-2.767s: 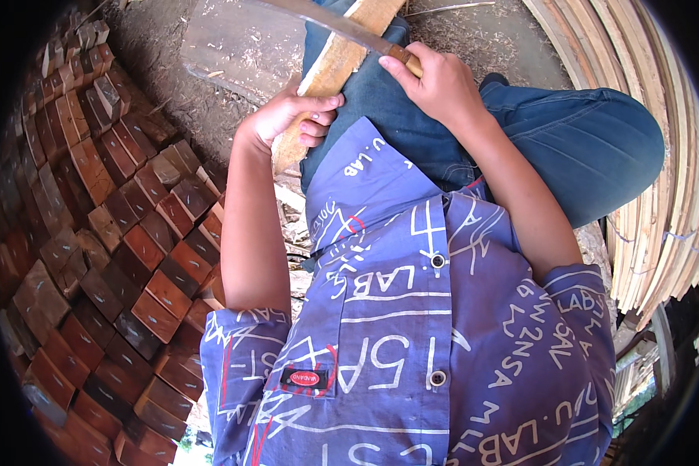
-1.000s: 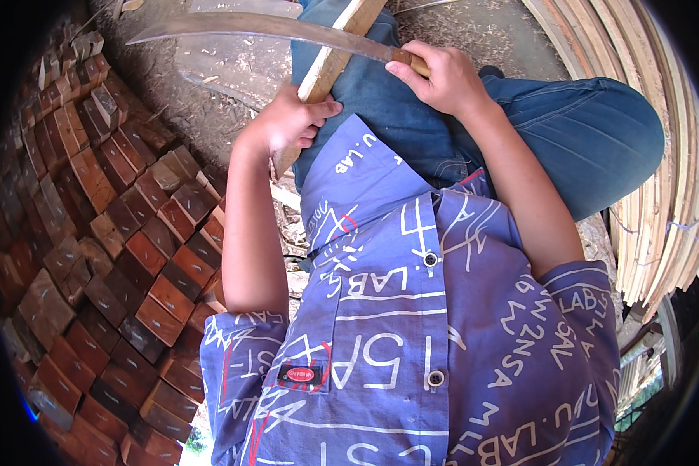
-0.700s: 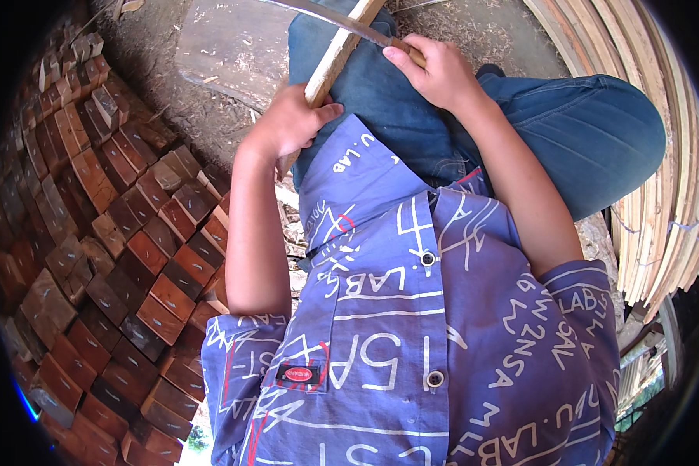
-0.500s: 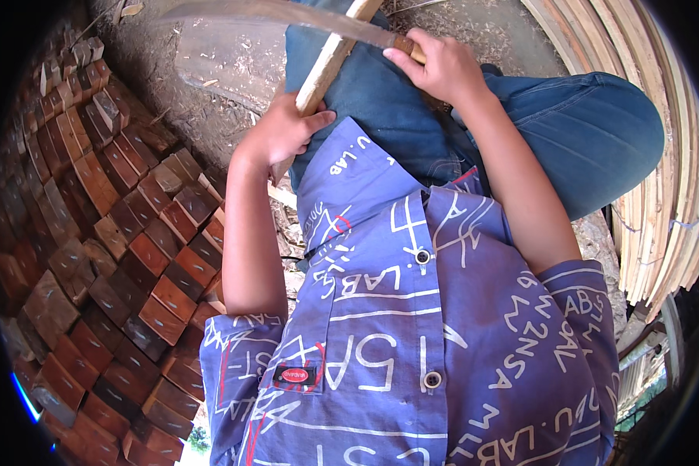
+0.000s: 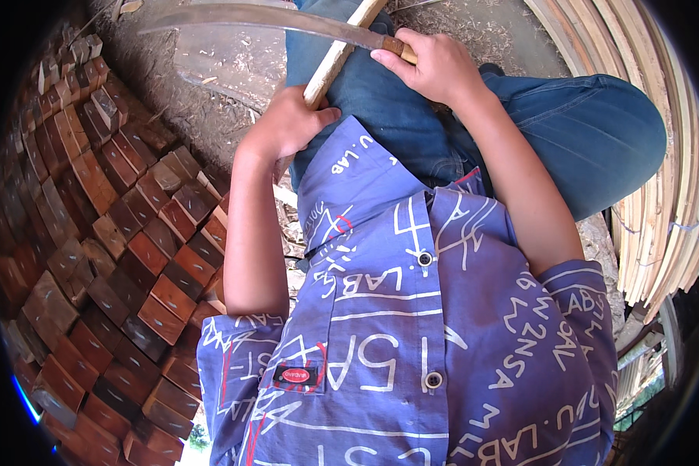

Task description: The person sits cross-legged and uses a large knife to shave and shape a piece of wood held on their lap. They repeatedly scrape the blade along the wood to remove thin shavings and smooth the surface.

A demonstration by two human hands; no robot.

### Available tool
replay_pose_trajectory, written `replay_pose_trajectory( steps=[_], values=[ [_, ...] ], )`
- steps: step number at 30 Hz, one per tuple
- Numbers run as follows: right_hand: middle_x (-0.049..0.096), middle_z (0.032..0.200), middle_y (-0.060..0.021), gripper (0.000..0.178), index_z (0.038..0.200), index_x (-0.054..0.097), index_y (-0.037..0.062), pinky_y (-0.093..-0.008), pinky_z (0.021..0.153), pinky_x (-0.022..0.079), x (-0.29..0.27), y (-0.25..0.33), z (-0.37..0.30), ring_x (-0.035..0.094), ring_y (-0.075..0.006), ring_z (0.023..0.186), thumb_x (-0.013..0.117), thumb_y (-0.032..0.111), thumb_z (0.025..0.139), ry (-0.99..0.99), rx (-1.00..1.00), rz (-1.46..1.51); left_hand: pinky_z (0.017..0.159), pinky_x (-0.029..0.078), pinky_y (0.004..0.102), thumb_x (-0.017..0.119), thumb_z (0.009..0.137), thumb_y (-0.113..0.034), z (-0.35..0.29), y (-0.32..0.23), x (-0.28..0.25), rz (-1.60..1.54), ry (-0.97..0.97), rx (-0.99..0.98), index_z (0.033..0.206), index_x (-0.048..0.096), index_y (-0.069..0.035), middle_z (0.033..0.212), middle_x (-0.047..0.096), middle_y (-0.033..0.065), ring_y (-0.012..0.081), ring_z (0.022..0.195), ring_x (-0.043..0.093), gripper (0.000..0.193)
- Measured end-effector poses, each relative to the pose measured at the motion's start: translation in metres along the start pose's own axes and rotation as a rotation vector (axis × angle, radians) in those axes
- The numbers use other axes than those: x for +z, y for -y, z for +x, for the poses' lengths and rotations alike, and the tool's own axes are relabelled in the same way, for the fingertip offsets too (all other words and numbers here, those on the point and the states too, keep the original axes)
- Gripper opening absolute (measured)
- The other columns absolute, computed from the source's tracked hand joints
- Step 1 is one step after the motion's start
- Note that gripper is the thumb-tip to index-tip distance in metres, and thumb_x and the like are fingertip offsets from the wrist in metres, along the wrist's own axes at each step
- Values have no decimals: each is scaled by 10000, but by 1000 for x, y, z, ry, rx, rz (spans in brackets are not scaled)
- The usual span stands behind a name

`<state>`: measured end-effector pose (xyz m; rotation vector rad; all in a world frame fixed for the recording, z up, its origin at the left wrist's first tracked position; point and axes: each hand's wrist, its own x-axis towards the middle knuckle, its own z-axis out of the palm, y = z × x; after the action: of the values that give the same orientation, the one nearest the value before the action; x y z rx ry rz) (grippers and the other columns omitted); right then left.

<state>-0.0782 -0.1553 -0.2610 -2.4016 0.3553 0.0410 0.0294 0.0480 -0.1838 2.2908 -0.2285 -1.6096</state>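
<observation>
My left hand [image 5: 287,124] is closed around the near end of a pale, narrow wooden stick [image 5: 335,68]. The stick slants away up and to the right over my bent leg in blue jeans. In my right hand [image 5: 436,68] is the short wooden handle of a long, curved knife [image 5: 264,15], with my fingers wrapped round it. Its blade reaches left across the stick, and the tip lies over the ground at the far left. Blade and stick cross just left of the handle; whether they touch I cannot tell.
Stacked reddish-brown wood blocks [image 5: 159,252] fill the left side. A flat slab [image 5: 225,66] with shavings on it lies on the dirt beyond my left hand. On the right, long pale wood strips [image 5: 660,233] are bundled beside my knee [image 5: 621,144].
The knife has shifted slightly left and down with my right hand, and its blade looks sharper than before. My left hand has turned a little around the stick, which has moved slightly right.
</observation>
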Motion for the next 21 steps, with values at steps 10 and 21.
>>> replay_pose_trajectory(
  steps=[10,21],
  values=[
    [672,717,-205,576,897,685,80,-498,641,542,-2,-22,6,674,-402,710,551,639,860,-44,103,-109,516,500,314,754,788,-279,0,-2,-3,-96,22,3,943,639,71,686,605,104,175,654,596,399],
    [683,770,-217,641,952,697,65,-488,702,551,3,-36,11,681,-397,773,548,677,836,-172,144,-61,521,474,276,782,767,-268,9,22,-7,-500,178,0,877,590,-20,681,533,29,129,574,507,333]
  ],
)
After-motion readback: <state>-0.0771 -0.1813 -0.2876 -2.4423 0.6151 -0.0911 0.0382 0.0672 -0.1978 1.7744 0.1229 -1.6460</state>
